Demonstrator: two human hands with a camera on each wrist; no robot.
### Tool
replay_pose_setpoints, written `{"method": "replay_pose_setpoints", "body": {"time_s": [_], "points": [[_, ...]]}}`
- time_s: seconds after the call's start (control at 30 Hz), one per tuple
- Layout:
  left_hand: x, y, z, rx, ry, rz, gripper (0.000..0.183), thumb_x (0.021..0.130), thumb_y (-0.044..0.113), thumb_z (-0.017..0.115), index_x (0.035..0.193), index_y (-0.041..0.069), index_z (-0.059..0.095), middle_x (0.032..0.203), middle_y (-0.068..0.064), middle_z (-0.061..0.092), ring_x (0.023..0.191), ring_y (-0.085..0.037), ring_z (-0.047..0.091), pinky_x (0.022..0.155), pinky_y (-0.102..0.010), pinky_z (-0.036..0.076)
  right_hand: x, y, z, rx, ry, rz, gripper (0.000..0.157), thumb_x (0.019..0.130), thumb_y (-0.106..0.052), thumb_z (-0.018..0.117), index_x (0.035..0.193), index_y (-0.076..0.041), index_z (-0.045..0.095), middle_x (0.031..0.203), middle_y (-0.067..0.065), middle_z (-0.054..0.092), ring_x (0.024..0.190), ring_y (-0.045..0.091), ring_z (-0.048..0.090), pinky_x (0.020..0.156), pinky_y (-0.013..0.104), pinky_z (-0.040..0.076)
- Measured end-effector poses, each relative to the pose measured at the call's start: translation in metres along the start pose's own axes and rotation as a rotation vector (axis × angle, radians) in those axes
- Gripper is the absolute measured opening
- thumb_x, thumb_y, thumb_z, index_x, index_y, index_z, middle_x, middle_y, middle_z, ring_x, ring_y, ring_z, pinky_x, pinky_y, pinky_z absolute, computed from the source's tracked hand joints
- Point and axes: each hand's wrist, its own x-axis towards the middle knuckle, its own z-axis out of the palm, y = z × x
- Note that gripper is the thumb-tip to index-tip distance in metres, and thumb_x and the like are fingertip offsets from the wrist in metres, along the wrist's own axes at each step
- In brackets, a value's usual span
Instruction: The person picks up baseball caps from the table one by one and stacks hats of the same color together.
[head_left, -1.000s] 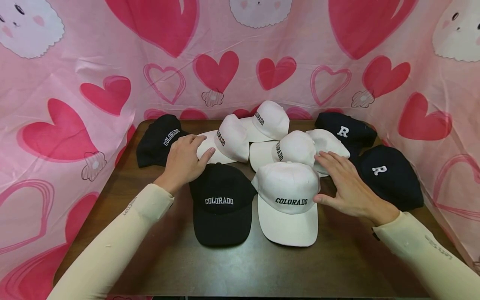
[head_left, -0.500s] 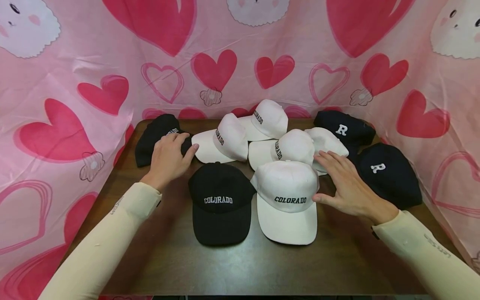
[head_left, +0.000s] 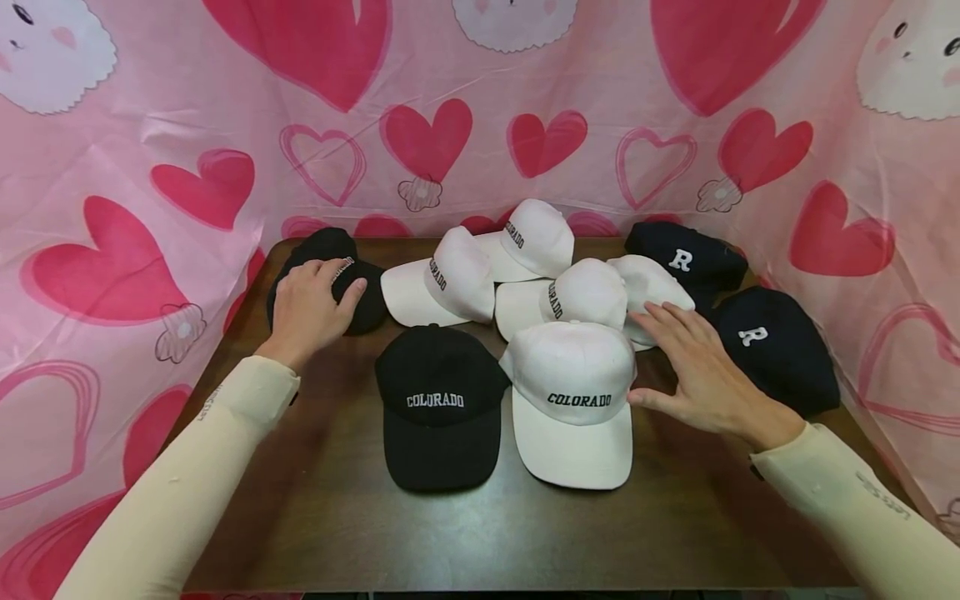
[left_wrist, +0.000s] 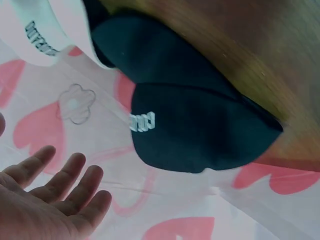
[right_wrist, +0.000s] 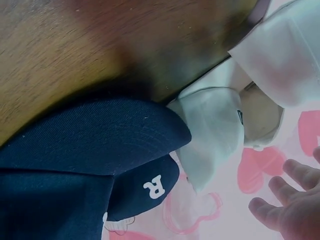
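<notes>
In the head view my left hand overlaps the black COLORADO cap at the back left, thumb apart from the relaxed fingers. The left wrist view has those fingers holding nothing, with a gap between them and that cap. My right hand hovers beside the front white COLORADO cap, thumb tip right at its crown and fingers spread over the white caps behind. Its fingers also appear bare in the right wrist view. A second black COLORADO cap stands left of the front white one, brim toward me.
More white caps cluster behind, among them one with its brim to the left and another at the back. Two navy R caps lie at the right. The brown table meets a pink heart-patterned cloth at the back and sides.
My left hand has moved left, away from the white cap's brim and over to the back-left black cap. My right hand has stayed nearly in place, and the caps have not moved.
</notes>
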Motion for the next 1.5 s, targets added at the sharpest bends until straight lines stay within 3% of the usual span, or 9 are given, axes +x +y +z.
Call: {"method": "replay_pose_setpoints", "body": {"time_s": [0.47, 0.83, 1.13, 1.5], "points": [[0.017, -0.036, -0.005, 0.022, -0.044, -0.177, 0.069, 0.101, 0.046, 0.052, 0.147, -0.005, 0.044, 0.145, -0.036, 0.043, 0.128, -0.056, 0.040, 0.112, -0.067, 0.027, 0.000, 0.000, -0.004, -0.008, 0.012, -0.017, 0.108, 0.076, -0.055, 0.083, 0.161, -0.015, 0.032, 0.164, 0.019, 0.030, 0.150, 0.044, 0.022, 0.122, 0.062, 0.007], [0.030, -0.065, -0.001, -0.001, -0.161, -0.329, 0.082, 0.103, 0.054, 0.043, 0.154, -0.009, 0.027, 0.148, -0.039, 0.034, 0.133, -0.056, 0.034, 0.116, -0.069, 0.024, -0.004, 0.002, -0.001, -0.007, 0.002, -0.007, 0.105, 0.078, -0.054, 0.082, 0.160, -0.010, 0.034, 0.163, 0.020, 0.032, 0.148, 0.046, 0.025, 0.123, 0.060, 0.008], [0.033, -0.087, 0.001, -0.019, -0.236, -0.393, 0.088, 0.104, 0.058, 0.031, 0.155, -0.013, 0.019, 0.150, -0.042, 0.029, 0.134, -0.060, 0.031, 0.116, -0.070, 0.020, -0.008, 0.007, -0.001, -0.011, -0.003, 0.005, 0.105, 0.077, -0.053, 0.083, 0.160, -0.011, 0.035, 0.162, 0.020, 0.033, 0.149, 0.044, 0.024, 0.121, 0.062, 0.011], [0.034, -0.100, 0.006, -0.030, -0.324, -0.465, 0.090, 0.105, 0.059, 0.020, 0.153, -0.017, 0.016, 0.149, -0.044, 0.028, 0.134, -0.062, 0.032, 0.114, -0.072, 0.019, -0.013, 0.010, -0.002, -0.031, -0.026, 0.017, 0.105, 0.077, -0.053, 0.082, 0.161, -0.014, 0.032, 0.162, 0.020, 0.033, 0.149, 0.044, 0.023, 0.124, 0.059, 0.006]]}}
